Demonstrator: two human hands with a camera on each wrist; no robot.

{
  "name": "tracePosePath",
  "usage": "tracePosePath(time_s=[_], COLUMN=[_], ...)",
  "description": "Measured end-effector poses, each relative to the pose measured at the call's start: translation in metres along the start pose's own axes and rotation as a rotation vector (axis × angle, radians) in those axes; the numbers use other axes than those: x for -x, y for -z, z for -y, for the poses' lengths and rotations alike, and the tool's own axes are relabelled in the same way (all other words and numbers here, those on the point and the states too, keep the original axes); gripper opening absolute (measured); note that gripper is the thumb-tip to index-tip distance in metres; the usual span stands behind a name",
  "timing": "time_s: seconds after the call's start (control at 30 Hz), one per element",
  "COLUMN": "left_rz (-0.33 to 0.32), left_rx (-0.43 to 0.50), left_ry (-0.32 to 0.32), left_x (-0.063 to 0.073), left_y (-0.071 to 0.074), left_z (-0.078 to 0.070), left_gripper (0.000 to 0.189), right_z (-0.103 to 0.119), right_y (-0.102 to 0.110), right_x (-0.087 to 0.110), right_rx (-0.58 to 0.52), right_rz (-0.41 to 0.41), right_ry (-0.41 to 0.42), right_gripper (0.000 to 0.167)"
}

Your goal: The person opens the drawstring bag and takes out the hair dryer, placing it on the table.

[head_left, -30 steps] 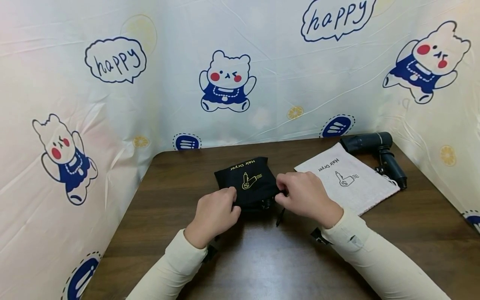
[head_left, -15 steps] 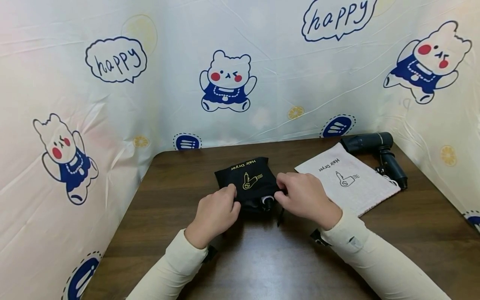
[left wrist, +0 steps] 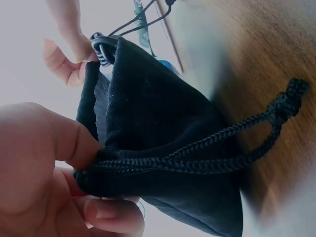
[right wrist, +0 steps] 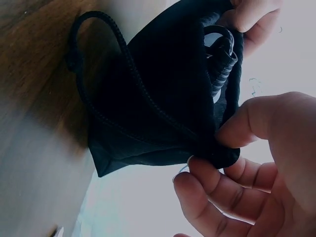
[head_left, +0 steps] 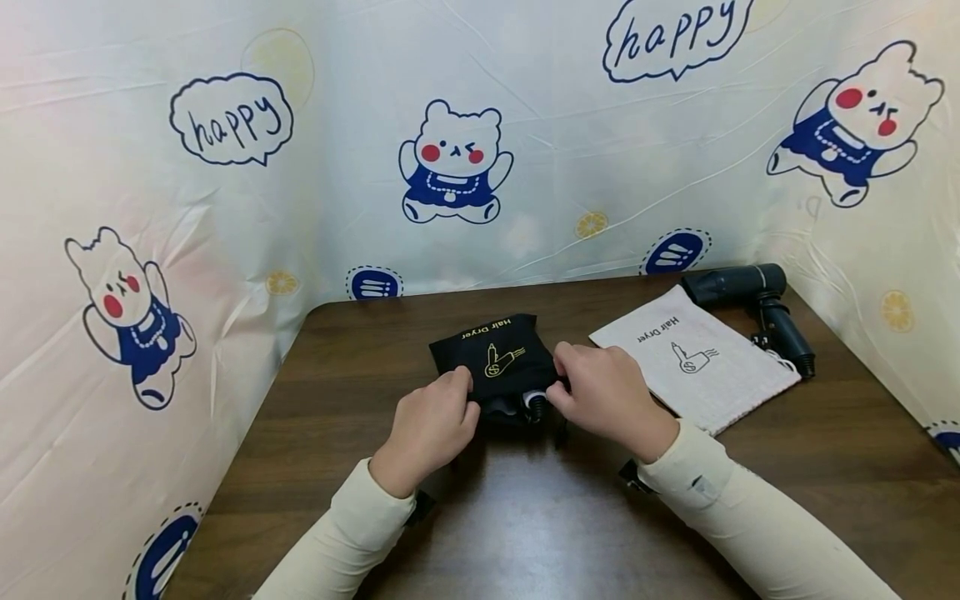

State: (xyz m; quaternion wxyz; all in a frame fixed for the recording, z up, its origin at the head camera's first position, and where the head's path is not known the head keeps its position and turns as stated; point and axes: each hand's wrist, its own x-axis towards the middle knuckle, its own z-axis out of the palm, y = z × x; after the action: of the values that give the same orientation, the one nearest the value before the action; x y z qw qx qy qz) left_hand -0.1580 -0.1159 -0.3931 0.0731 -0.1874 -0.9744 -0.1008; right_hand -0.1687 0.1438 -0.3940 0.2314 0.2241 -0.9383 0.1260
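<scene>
A black drawstring bag (head_left: 498, 360), printed "Hair Dryer" in yellow, stands at the middle of the table with its mouth toward me. My left hand (head_left: 431, 429) pinches the left corner of its mouth between thumb and fingers. At the opposite corner, my right hand (head_left: 611, 392) pinches the rim the same way. The mouth gapes, and a ribbed black cord end (right wrist: 224, 69) with a pale part beside it shows inside; the rest of the contents is hidden. A knotted drawstring (left wrist: 212, 148) hangs from the left corner, and another drawstring loop (right wrist: 131, 69) from the right.
A white drawstring bag (head_left: 693, 362) with a hair dryer print lies flat to the right of my right hand. Behind it, a dark hair dryer (head_left: 738, 285) lies near the table's back right corner. A printed curtain (head_left: 555, 150) encloses the wooden table (head_left: 360, 342).
The black bag's front mouth has spread wider, and more of the ribbed cord end and pale part shows. My right hand has shifted slightly left; both hands keep their hold.
</scene>
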Motion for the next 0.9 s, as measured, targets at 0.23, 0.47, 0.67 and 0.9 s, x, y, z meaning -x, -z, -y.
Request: tracePosePath(time_s=[0.23,0.47,0.67,0.9], left_rz=[0.005,0.004,0.014,0.0], left_rx=[-0.023,-0.025,-0.03,-0.038], left_ry=[0.007,0.019,0.016,-0.008], left_x=[0.0002,-0.0003,0.0003,0.0008], left_y=[0.0008,0.0009,0.003,0.0025], left_z=[-0.0004,0.0022,0.0024,0.0035], left_gripper=[0.006,0.005,0.003,0.004], right_z=[-0.0014,-0.0021,-0.0043,-0.0064], right_y=[-0.0024,-0.0003,0.0006,-0.001], right_x=[-0.0003,-0.0011,-0.0024,-0.0028], right_rx=[0.029,0.045,0.052,0.062], right_rz=[-0.019,-0.019,-0.017,0.0], right_ry=[0.027,0.032,0.019,-0.001], right_gripper=[0.025,0.022,0.02,0.016])
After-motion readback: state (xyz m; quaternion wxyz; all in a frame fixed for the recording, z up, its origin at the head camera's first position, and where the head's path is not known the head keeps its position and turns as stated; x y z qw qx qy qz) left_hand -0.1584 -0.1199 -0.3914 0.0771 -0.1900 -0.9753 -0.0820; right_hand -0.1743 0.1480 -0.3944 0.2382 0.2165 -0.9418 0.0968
